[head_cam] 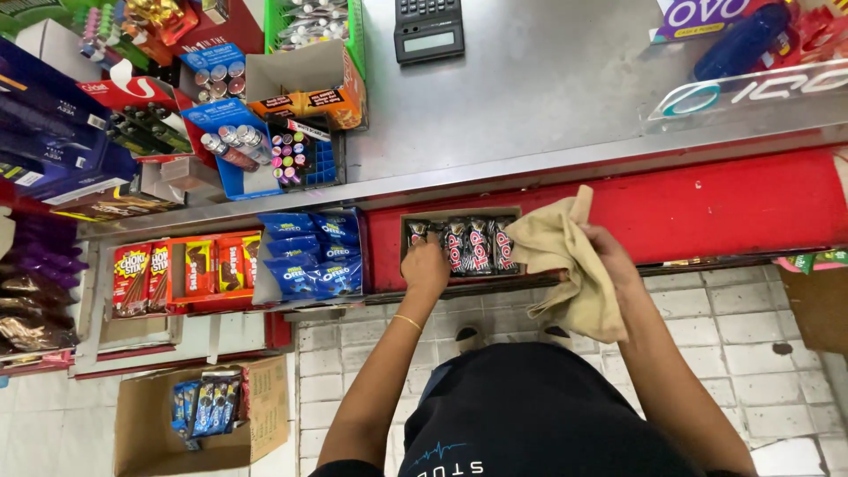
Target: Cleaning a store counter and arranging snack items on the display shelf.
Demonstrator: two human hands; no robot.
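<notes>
My left hand [425, 264] reaches into an open cardboard display box [459, 215] on a red shelf and grips the leftmost of several dark snack packets [477, 244] standing in it. A thin gold bangle circles that wrist. My right hand [606, 250] holds a tan cloth [565, 265] just right of the box; the cloth drapes down over the shelf's front edge.
Blue biscuit packs [311, 252] and red and orange snack boxes [181, 269] sit left on the shelf. Above, a steel counter [530, 88] carries a calculator [428, 28] and boxes of small tubes. A carton [194, 415] with blue packs stands on the tiled floor.
</notes>
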